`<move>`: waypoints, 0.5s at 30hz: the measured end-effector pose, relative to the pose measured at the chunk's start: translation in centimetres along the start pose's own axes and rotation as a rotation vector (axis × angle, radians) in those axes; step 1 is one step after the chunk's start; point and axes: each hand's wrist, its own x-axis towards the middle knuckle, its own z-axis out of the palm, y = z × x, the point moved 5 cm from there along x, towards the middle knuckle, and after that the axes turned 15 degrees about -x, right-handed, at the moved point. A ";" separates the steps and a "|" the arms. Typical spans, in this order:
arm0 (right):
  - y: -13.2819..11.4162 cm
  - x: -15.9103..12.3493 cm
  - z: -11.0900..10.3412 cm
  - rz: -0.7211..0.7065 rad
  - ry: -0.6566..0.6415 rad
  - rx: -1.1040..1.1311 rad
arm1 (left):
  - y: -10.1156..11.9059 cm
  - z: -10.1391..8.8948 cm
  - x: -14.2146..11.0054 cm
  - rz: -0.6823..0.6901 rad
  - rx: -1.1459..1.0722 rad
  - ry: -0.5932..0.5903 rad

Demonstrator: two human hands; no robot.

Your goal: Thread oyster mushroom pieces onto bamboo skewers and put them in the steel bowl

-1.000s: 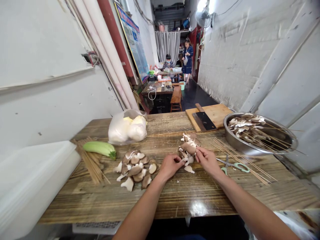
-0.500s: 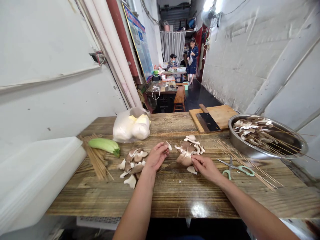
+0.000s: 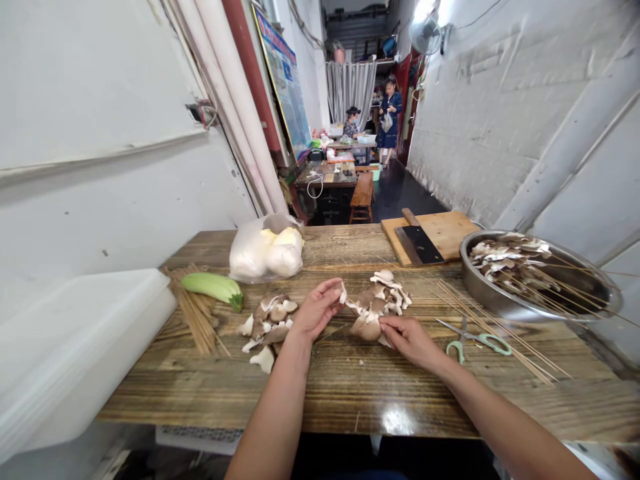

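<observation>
Between the thumb and fingers of my left hand (image 3: 316,313) is a small pale oyster mushroom piece (image 3: 343,293), held up just above the table. My right hand (image 3: 409,340) pinches a brown-capped oyster mushroom (image 3: 367,329) at the near side of a loose cluster of oyster mushrooms (image 3: 393,293). The two held pieces are close together; whether they touch I cannot tell. To the left of my left hand lies a pile of separate oyster mushrooms (image 3: 273,317). Part of a pale mushroom is hidden behind my right fingertips.
Scissors (image 3: 473,338) and bamboo skewers (image 3: 493,327) lie right of my right hand. Beyond are a steel basin (image 3: 475,287) of skewered mushrooms and a cleaver (image 3: 419,244) on a cutting board (image 3: 447,233). Leftward are a zucchini (image 3: 213,288), more skewers (image 3: 197,327) and a plastic bag (image 3: 247,250).
My left hand's piece has turned more upright and is closer to the cluster. My right hand has shifted slightly toward me, keeping its pinch. The whole view has swung a little left.
</observation>
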 end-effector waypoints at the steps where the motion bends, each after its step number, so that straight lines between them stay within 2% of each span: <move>1: 0.0 0.0 0.0 -0.001 -0.005 0.000 | -0.1 -0.1 0.1 0.010 0.002 0.017; 8: -0.2 0.0 0.0 -0.010 -0.011 -0.001 | -0.2 -0.8 0.6 0.088 -0.008 0.091; 15: -0.2 0.0 0.1 -0.001 -0.016 -0.007 | -0.1 -0.5 0.4 0.101 0.016 0.065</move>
